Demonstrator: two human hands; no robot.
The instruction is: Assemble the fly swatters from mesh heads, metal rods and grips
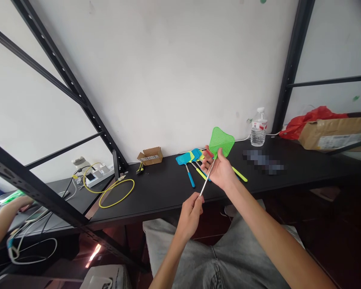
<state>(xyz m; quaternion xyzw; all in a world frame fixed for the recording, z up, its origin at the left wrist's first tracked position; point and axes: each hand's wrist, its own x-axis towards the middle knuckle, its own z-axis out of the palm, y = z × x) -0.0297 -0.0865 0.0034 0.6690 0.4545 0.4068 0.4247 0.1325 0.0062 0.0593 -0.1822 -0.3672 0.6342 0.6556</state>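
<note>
A green fly swatter (222,141) with a thin metal rod is held up over the black table, its meshed head tilted toward the wall. My left hand (191,212) is closed around the lower end; the grip itself is hidden in it. At the neck, just below the head, my right hand (221,171) holds the swatter, thumb in front and some fingers spread behind. Beyond my right hand lie several more fly swatters, among them a blue one (185,159) with a blue grip. A yellow-green handle (240,174) sticks out to the right of my wrist.
A small open cardboard box (150,156) and a yellow cable loop (116,193) are on the left. To the right stand a water bottle (258,127) and a larger carton (333,134). Black shelf posts (87,102) frame the table. Another person's arm (3,222) shows at far left.
</note>
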